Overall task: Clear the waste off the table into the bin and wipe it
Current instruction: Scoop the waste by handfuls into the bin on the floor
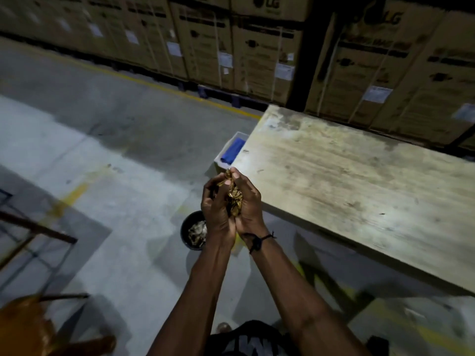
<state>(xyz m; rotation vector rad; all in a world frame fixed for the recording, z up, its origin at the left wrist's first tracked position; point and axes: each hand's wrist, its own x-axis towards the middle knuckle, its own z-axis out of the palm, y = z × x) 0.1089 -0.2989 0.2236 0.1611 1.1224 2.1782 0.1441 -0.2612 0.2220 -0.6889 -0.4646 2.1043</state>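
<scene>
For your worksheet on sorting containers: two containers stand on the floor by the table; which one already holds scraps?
The round black bin, beneath the hands; the white tray holds blue cloth.

The table (359,181) beside me is pale, worn wood, matt and stained. The scraps (234,199) cupped in my palms look like crumpled, slightly shiny golden-brown paper or foil; I can't tell which. A blue cloth (233,150) lies soft and matt in its white plastic tray (221,160).
</scene>
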